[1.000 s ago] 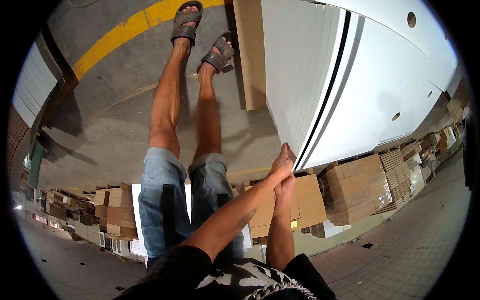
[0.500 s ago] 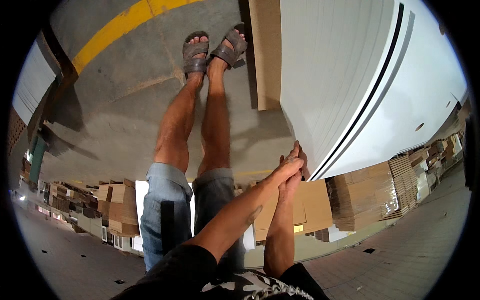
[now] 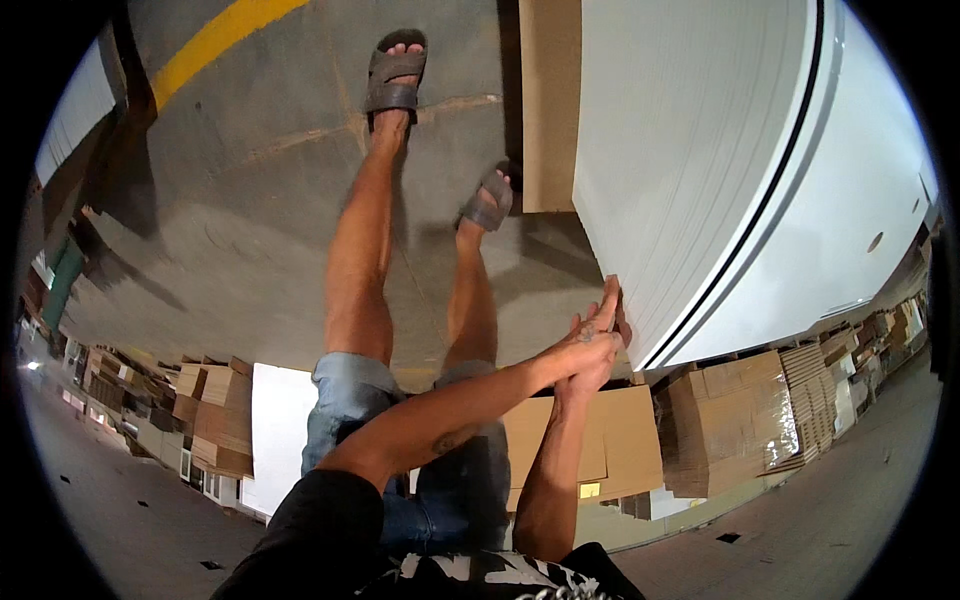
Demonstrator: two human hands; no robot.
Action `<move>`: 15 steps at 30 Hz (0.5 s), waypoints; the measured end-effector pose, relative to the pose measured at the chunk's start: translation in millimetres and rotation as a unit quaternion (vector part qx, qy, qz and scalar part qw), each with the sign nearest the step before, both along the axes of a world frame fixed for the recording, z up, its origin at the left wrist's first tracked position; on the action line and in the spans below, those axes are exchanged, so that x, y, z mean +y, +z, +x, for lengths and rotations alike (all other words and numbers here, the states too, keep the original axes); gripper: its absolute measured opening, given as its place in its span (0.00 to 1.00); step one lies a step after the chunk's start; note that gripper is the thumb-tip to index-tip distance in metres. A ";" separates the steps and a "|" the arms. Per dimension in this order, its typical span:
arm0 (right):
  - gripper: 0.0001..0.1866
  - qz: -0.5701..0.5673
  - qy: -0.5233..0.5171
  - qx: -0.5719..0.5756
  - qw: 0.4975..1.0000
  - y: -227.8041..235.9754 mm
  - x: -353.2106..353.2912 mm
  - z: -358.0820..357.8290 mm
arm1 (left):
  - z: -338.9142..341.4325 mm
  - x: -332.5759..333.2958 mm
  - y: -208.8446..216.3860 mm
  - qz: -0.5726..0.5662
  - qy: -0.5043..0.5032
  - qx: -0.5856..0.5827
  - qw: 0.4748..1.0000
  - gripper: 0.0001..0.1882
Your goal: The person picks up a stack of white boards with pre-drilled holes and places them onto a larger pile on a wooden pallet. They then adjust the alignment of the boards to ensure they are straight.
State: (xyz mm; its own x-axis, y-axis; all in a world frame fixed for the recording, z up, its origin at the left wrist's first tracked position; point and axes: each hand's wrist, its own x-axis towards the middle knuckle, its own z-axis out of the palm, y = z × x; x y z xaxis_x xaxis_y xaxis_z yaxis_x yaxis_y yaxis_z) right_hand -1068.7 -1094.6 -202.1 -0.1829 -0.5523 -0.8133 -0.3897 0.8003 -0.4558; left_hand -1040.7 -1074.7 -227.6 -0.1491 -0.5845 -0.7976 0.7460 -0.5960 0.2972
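Observation:
A tall stack of white panels [image 3: 690, 150] stands at my right, its many thin edges facing me. My left hand [image 3: 588, 340] reaches across and rests over my right hand, its fingers stretched along the stack's near corner. Beneath it, my right hand [image 3: 590, 372] lies against the same corner, fingers apart but partly covered. Neither hand holds anything that I can see. On the stack's outer side, a dark stripe and a grey stripe run along the white top panel [image 3: 830, 190].
Brown board [image 3: 550, 110] lines the stack's far left side. Concrete floor [image 3: 260, 230] carries a yellow line [image 3: 215, 45]. Cardboard stacks [image 3: 735, 415] and a white panel [image 3: 278, 430] stand behind me. More pale sheets [image 3: 75, 115] are at the far left.
My right foot has stepped back toward me, while the left stays farther out. Both hands remain at the stack's corner, which sits slightly farther right in view.

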 end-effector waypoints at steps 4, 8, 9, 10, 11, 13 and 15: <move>0.31 0.033 0.100 -0.022 0.994 8.8 -2.1 -4.3 | 7.1 -7.2 10.4 0.001 0.048 0.030 0.998 0.43; 0.24 -0.001 0.070 -0.046 0.997 -13.4 9.9 -68.2 | -4.5 -4.8 8.4 0.003 0.080 0.025 0.996 0.44; 0.22 -0.009 0.061 -0.053 0.997 -18.0 14.5 -78.9 | -8.5 -3.1 5.1 0.005 0.090 0.014 0.996 0.44; 0.21 -0.016 0.053 -0.056 0.997 -22.5 18.2 -88.9 | -12.2 -1.1 3.0 0.002 0.094 0.005 0.996 0.44; 0.20 -0.018 0.044 -0.061 0.997 -25.6 22.4 -91.0 | -14.5 2.1 0.7 0.003 0.096 0.000 0.995 0.44; 0.18 -0.042 0.023 -0.052 0.997 -13.6 14.5 -57.9 | -19.8 0.6 2.1 -0.010 0.089 0.003 0.996 0.44; 0.16 -0.063 0.009 -0.045 0.997 -0.2 6.0 -19.4 | -23.4 -0.5 3.4 -0.017 0.084 0.000 0.996 0.45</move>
